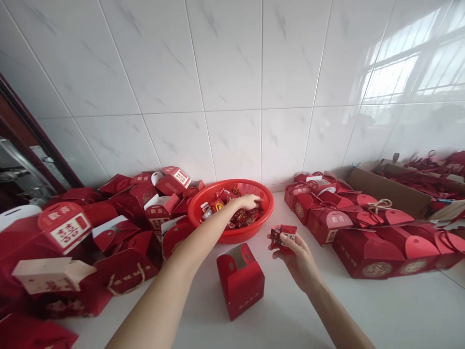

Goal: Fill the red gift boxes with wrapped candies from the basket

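Right hand (296, 249) holds sweets (282, 235); left hand (250, 201), in basket (238, 236) by table's (286, 315) back edge, grip unclear. Open box (247, 288) seems unfinished, closed boxes (366, 249) done.

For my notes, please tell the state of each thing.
Red basket: uncovered, holding wrapped sweets
Left hand: inside basket, grip unclear
Right hand: closed on red packets
Middle red box: upright, top open
Cardboard box: open-topped
Nearest right-side boxes: upright
Left-side red boxes: crowded, mixed angles
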